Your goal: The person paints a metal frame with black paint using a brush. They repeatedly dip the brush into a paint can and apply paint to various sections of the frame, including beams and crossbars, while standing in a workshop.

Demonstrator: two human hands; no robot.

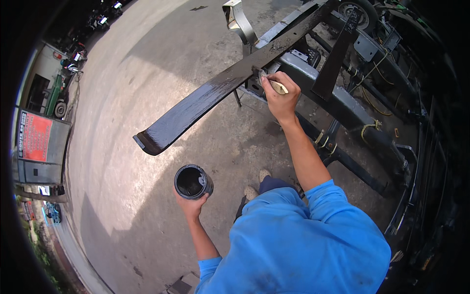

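My right hand (283,95) grips a paintbrush (279,87) by its pale handle. Its bristles touch the near edge of a long dark metal bar (210,95), about halfway along. Wet black paint gives the bar a gloss, strongest toward its curved near-left end. Lower left, my left hand (192,203) is wrapped round an open paint can (192,182), holding it by the side. Black paint coats the can's inside, and how full it is I cannot tell.
The bar rests across a grey vehicle frame (303,68), beside a second dark bar (338,59). A bent metal bracket (239,22) stands at the far side. Crossbeams and hanging wires fill the right. Concrete floor (147,98) stretches left toward a red sign (36,137).
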